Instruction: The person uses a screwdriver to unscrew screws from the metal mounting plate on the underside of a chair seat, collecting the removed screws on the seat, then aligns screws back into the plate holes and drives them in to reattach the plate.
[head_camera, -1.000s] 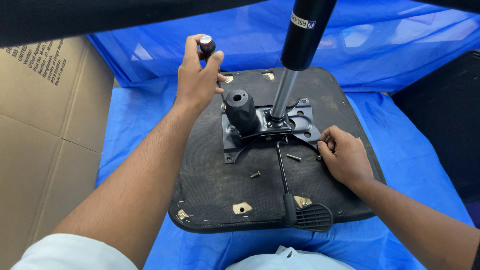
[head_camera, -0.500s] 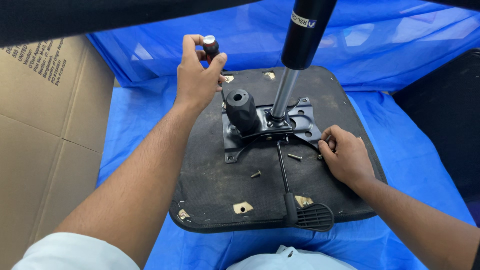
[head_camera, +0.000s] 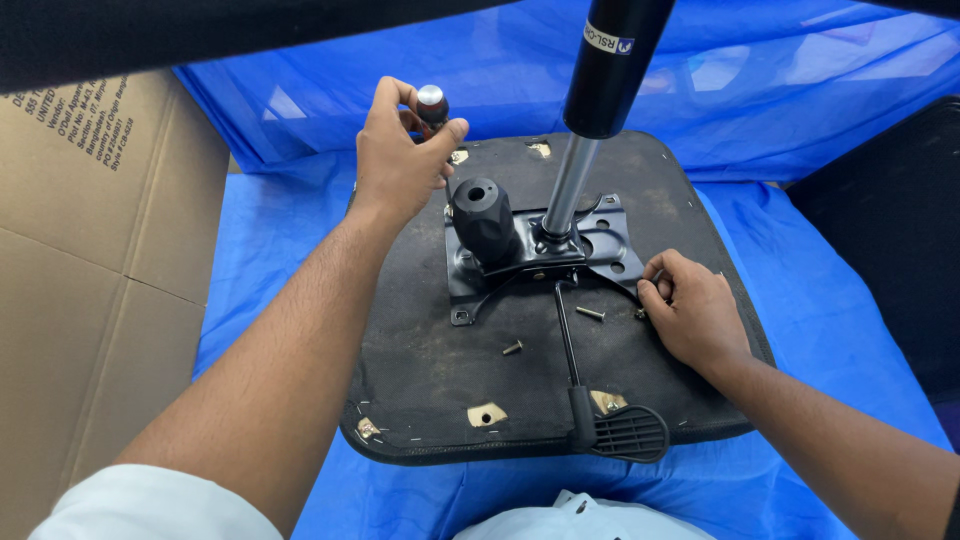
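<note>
Head view, left to right: a brown cardboard box (head_camera: 90, 290) is standing at the edge of the blue plastic sheet (head_camera: 260, 260). The left hand (head_camera: 400, 160) is gripping a small tool with a dark handle and silver cap (head_camera: 432, 105) above the upturned black chair seat base (head_camera: 420, 370). The black metal mechanism plate (head_camera: 600, 245) is carrying the gas-lift cylinder (head_camera: 600, 90). Loose screws (head_camera: 590, 314) are lying nearby. The right hand (head_camera: 695, 315) is curling at the plate's edge, apparently pinching a small screw.

Makeshift assembly spot, workshop-like.
Blue plastic sheet (head_camera: 260, 260) spread underneath, flattened cardboard box (head_camera: 90, 250) alongside, upturned chair seat base (head_camera: 420, 370) with loose screws (head_camera: 590, 314).
</note>
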